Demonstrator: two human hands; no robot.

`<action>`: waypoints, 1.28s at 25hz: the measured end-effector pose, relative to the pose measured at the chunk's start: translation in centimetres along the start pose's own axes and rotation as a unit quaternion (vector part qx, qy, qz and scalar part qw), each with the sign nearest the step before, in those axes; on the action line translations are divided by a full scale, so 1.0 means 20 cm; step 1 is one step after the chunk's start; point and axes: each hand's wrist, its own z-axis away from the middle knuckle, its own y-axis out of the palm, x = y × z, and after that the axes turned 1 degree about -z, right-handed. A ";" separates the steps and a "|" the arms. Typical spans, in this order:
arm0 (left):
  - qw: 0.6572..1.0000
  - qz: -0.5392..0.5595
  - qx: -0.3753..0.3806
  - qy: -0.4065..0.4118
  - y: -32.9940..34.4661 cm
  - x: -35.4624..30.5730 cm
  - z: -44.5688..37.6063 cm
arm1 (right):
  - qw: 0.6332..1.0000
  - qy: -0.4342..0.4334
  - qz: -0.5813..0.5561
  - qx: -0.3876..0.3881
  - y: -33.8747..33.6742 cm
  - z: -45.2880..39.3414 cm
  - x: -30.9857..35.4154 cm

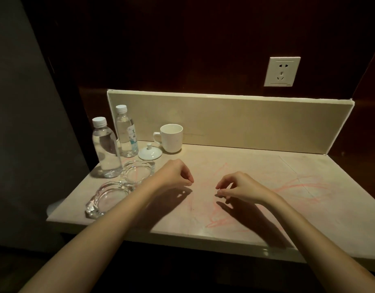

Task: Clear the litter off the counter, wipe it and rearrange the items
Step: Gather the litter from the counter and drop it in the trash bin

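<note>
Both my hands hover over the middle of a beige stone counter [235, 163] streaked with pink scribbles [296, 186]. My left hand [175, 173] and my right hand [238, 187] hang with fingers loosely curled and hold nothing. At the left stand two clear water bottles with white caps, a nearer bottle [106, 148] and a labelled bottle [126, 132]. Two glass ashtrays lie in front of them, a far ashtray [138, 172] and a near ashtray [107, 198] at the left front edge. A white mug [170, 137] stands by the backsplash, and its white lid [149, 153] lies beside it.
A low beige backsplash [245, 121] runs along the back of the counter. A white wall socket [281, 71] sits on the dark wooden wall above it. Dark panels close in on the left and right. The counter's front edge [182, 235] lies under my forearms.
</note>
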 end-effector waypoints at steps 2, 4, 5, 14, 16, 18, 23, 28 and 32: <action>1.000 -0.008 -0.006 -0.021 -0.08 0.07 0.08 | 1.000 -0.021 -0.003 0.015 0.05 -0.06 0.07; 0.999 -0.025 -0.021 -0.040 -0.17 0.16 0.18 | 0.998 -0.046 0.003 0.035 0.13 -0.13 0.16; 0.998 -0.024 -0.030 -0.053 -0.22 0.21 0.24 | 0.997 -0.061 0.008 0.046 0.17 -0.17 0.22; 0.992 0.045 -0.012 -0.115 -0.48 0.55 0.82 | 0.980 -0.159 0.003 0.117 0.59 -0.24 0.71; 0.992 0.055 0.009 -0.113 -0.53 0.62 0.95 | 0.980 -0.155 -0.014 0.121 0.70 -0.22 0.83; 0.990 0.069 0.042 -0.112 -0.56 0.70 1.09 | 0.982 -0.148 -0.043 0.112 0.83 -0.18 0.97; 0.981 0.057 0.149 -0.109 -0.48 1.08 1.45 | 0.984 -0.110 -0.077 0.119 1.33 -0.01 1.22; 0.963 0.070 0.225 -0.131 -0.22 1.46 1.68 | 0.984 -0.018 -0.070 0.161 1.81 0.12 1.24; 0.953 0.070 0.257 -0.146 0.02 1.67 1.76 | 0.982 0.036 -0.057 0.174 2.02 0.22 1.16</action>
